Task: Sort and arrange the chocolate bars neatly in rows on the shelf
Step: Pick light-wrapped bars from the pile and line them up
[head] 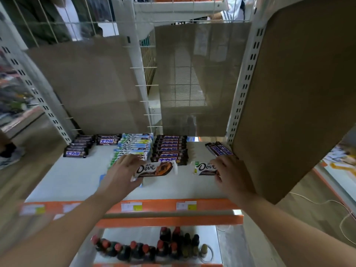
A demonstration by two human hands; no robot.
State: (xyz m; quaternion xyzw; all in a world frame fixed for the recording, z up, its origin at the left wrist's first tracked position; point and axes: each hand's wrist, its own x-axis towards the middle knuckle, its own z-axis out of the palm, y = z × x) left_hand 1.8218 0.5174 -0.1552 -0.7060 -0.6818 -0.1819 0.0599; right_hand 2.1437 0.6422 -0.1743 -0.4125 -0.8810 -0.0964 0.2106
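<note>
My left hand (120, 175) grips a white and brown Dove bar (157, 169) by its left end, just above the white shelf (73, 180). My right hand (232, 173) holds a second Dove bar (204, 167) by its right end. Behind them lie rows of chocolate bars: dark Snickers at the back left (78, 147), one Snickers stack (107, 140), a row of white and blue bars (133, 147), and a dark Snickers row in the middle (170, 149). Two loose Snickers bars (219, 149) lie at an angle at the back right.
The shelf has an orange front strip with price labels (158, 206). Cardboard panels stand at the back (86, 83) and at the right side (300, 93). Below, a lower shelf holds several dark bottles with red caps (150, 247). A white cable (331, 203) lies on the floor at right.
</note>
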